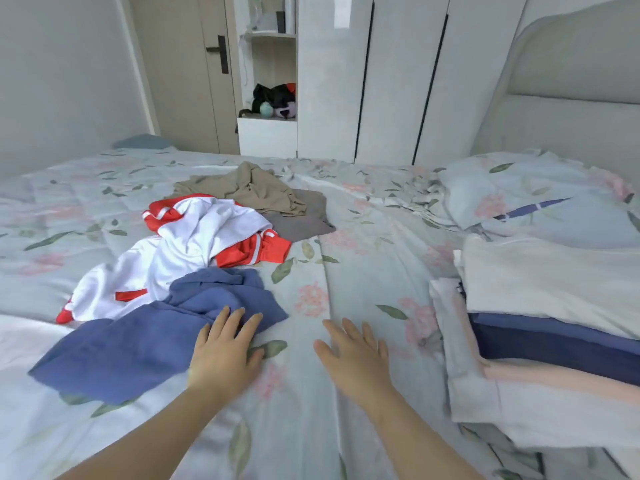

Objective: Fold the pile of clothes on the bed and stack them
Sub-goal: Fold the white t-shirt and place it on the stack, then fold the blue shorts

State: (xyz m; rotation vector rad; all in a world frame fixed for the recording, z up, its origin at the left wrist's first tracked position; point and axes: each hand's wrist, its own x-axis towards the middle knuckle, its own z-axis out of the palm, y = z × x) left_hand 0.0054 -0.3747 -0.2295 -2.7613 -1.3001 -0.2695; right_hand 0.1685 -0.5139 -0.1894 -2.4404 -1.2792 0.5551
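Both hands flat over the bed [349, 271], loose clothes on my left and the folded stack [547, 299] on my right.

My left hand [225, 351] has straight, spread fingers, with the tips touching the edge of the blue garment [131, 348]. My right hand [353, 358] is open above the bare sheet. Beyond the blue piece I see a crumpled white-and-red jacket [187, 244], then a tan garment [249, 188] lying on a grey one [304, 221].
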